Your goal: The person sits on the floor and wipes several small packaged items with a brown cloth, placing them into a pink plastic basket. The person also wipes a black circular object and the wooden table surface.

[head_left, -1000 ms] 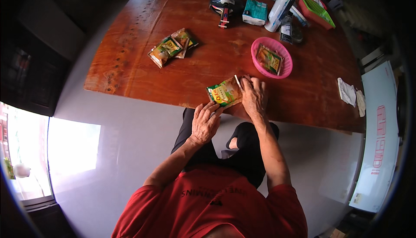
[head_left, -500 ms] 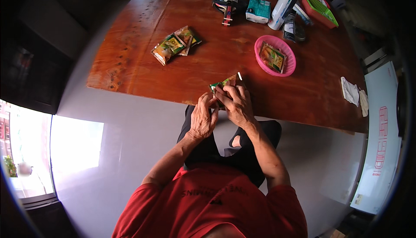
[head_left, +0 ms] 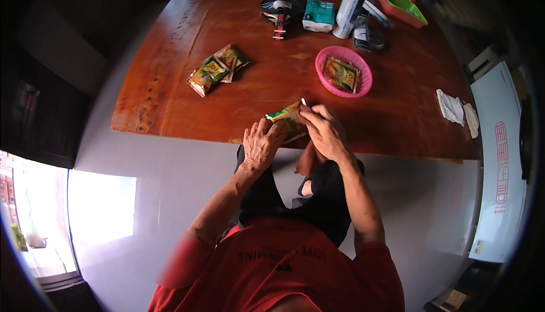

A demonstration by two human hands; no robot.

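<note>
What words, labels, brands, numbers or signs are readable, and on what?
Printed wording isn't copied here, only located.
Red shirt: dark lettering, partly creased.
White panel: red characters along its length.
Handled packet: print blurred, partly covered.
Another packet, in pink basket: too small.

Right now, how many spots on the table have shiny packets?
3: an overlapping pile on the left, a packet at the left hand's fingers, and inside the pink basket. Some packets may be hidden under others in the pile or basket.
</note>
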